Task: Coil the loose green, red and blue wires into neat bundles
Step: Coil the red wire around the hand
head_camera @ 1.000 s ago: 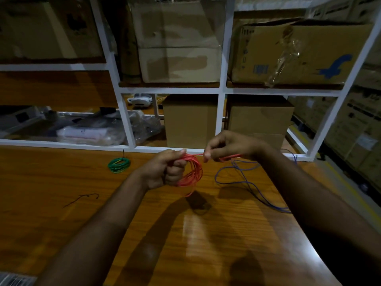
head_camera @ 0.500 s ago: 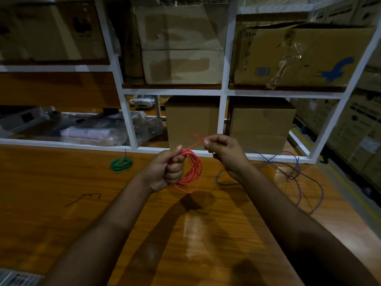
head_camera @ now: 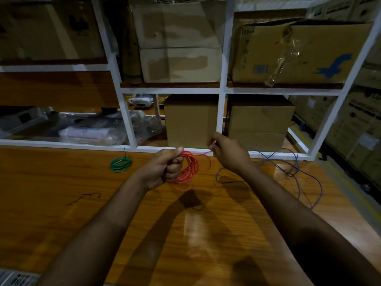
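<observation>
Left hand (head_camera: pixel 162 169) fisted round the red coil (head_camera: pixel 188 171); right hand (head_camera: pixel 228 153) pinches its loose end just beside. If that end slips, the loops may spring open.

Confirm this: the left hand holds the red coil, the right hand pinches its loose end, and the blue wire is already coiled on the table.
Not quite. In the head view the blue wire still lies loose on the table; the green wire is the coiled one. The left hand does hold the red coil, the right hand its end.
</observation>
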